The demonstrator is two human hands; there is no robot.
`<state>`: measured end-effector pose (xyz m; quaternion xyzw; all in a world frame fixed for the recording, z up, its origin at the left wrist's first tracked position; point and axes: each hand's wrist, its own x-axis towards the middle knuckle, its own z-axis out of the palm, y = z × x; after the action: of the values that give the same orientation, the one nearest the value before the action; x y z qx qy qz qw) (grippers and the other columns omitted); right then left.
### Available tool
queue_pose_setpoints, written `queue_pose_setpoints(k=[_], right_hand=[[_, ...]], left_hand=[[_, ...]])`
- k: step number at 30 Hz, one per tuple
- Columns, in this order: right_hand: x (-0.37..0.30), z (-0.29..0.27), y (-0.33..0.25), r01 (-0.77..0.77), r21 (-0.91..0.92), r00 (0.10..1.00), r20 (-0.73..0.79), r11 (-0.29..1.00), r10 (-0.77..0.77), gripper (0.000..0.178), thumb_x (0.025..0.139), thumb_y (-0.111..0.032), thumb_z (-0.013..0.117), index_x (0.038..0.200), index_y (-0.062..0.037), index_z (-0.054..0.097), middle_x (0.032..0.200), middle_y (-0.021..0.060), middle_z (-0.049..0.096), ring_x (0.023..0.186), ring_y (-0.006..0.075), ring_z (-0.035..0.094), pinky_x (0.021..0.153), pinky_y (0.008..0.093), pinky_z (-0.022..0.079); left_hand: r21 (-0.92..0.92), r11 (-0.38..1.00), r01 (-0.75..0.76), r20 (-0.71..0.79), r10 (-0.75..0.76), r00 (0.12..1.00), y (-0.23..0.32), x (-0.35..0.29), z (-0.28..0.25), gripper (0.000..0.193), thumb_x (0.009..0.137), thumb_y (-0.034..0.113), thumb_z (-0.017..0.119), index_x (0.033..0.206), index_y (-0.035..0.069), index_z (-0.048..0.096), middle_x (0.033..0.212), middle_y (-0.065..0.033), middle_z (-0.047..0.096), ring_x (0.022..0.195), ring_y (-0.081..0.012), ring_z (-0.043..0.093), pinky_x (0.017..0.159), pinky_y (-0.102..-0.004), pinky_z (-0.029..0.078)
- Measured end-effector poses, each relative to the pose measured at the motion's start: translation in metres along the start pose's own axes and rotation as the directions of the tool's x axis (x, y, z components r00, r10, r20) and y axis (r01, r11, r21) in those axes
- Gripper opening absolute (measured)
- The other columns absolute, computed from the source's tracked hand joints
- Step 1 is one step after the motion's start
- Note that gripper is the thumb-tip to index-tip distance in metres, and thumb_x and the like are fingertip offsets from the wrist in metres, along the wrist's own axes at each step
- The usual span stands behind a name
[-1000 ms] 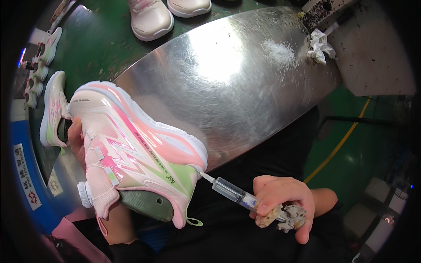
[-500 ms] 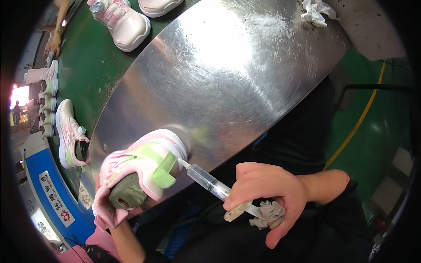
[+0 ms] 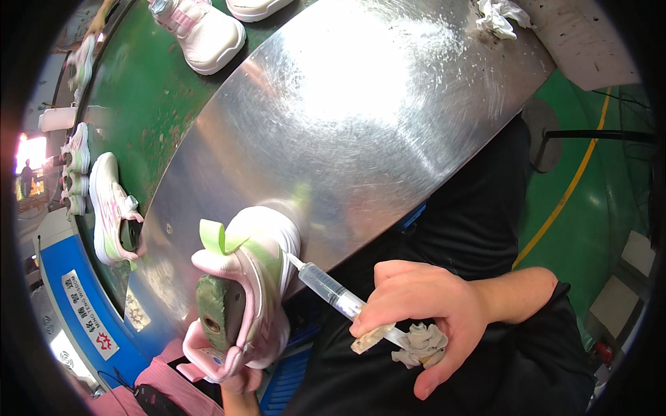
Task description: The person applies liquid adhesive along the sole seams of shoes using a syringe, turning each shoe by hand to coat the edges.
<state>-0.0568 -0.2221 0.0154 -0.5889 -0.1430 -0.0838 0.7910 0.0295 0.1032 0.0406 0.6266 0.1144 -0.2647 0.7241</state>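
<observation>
Sneaker (image 3: 258, 291) in the left hand (image 3: 243, 380), syringe (image 3: 329, 286) in the right hand (image 3: 444, 295), nozzle near the heel.
Mostly hidden beneath, the left hand grips the sneaker, tilted at the metal tabletop's near edge: padded pink collar, light-green ribbon loop (image 3: 214, 237), smooth white sole, and a hard, scuffed dark-green last (image 3: 220, 305) with a round hole filling the opening. Contact between nozzle and shoe cannot be told; the clear, straight plastic barrel slants down to the right hand, closed around its plunger end beside a crumpled grey wad (image 3: 421, 344). Behind, left to right: blue panel (image 3: 114, 305), green surface (image 3: 149, 118) bearing more shoes, glaring, scratched metal tabletop (image 3: 312, 159), green floor (image 3: 562, 229) with a yellow line.
</observation>
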Motion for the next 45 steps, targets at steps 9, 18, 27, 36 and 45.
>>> queue_pose_setpoints(k=[9, 18, 27, 36, 45], right_hand=[[0.009, 0.008, -0.017, 0.008, -0.068, 1.000, -0.001, 0.998, -0.008, 0.063, 0.066, -0.042, 0.081, 0.111, -0.0020, 0.061, 0.100, 0.0079, 0.064, 0.073, 0.0206, 0.051, 0.064, 0.0302, 0.037], [0.004, 0.006, -0.056, -0.111, -0.150, 0.979, 0.154, 0.982, 0.134, 0.067, 0.062, -0.040, 0.084, 0.112, -0.0019, 0.060, 0.106, 0.0079, 0.064, 0.077, 0.0226, 0.053, 0.068, 0.0312, 0.039], [-0.006, 0.003, -0.123, -0.221, -0.264, 0.944, 0.183, 0.939, 0.273, 0.074, 0.059, -0.049, 0.084, 0.110, 0.0007, 0.061, 0.098, 0.0064, 0.068, 0.075, 0.0197, 0.062, 0.059, 0.0319, 0.035], [-0.020, 0.002, -0.150, -0.135, -0.425, 0.969, 0.132, 0.895, 0.209, 0.073, 0.064, -0.053, 0.080, 0.106, 0.0043, 0.061, 0.093, 0.0096, 0.069, 0.073, 0.0222, 0.062, 0.058, 0.0321, 0.035], [-0.017, 0.006, -0.146, -0.020, -0.606, 0.984, 0.129, 0.795, 0.122, 0.067, 0.070, -0.050, 0.077, 0.107, 0.0029, 0.061, 0.091, 0.0057, 0.069, 0.071, 0.0189, 0.061, 0.057, 0.0312, 0.033]], left_hand=[[-0.206, 0.868, 0.452, 0.322, -0.376, 0.869, -0.033, -0.022, 0.024, 0.088, 0.065, 0.010, 0.067, 0.142, 0.000, 0.025, 0.135, -0.0201, 0.044, 0.123, -0.0341, 0.047, 0.104, -0.0465, 0.038], [-0.191, 0.805, 0.562, 0.387, -0.464, 0.797, -0.043, -0.008, 0.064, 0.080, 0.057, 0.011, 0.059, 0.133, 0.001, 0.038, 0.110, -0.0168, 0.060, 0.093, -0.0294, 0.063, 0.083, -0.0401, 0.051], [-0.307, 0.765, 0.567, 0.677, -0.243, 0.695, -0.055, 0.018, 0.109, 0.068, 0.071, 0.004, 0.068, 0.133, 0.007, 0.041, 0.119, -0.0198, 0.056, 0.108, -0.0366, 0.058, 0.095, -0.0596, 0.043], [-0.389, 0.631, 0.671, 0.787, -0.152, 0.599, -0.054, 0.044, 0.148, 0.068, 0.073, -0.015, 0.062, 0.134, 0.007, 0.040, 0.122, -0.0172, 0.054, 0.117, -0.0338, 0.054, 0.093, -0.0373, 0.051], [-0.434, 0.670, 0.603, 0.788, -0.042, 0.614, -0.052, 0.057, 0.170, 0.070, 0.077, -0.011, 0.064, 0.138, 0.010, 0.037, 0.129, -0.0149, 0.052, 0.116, -0.0290, 0.055, 0.098, -0.0413, 0.049]])
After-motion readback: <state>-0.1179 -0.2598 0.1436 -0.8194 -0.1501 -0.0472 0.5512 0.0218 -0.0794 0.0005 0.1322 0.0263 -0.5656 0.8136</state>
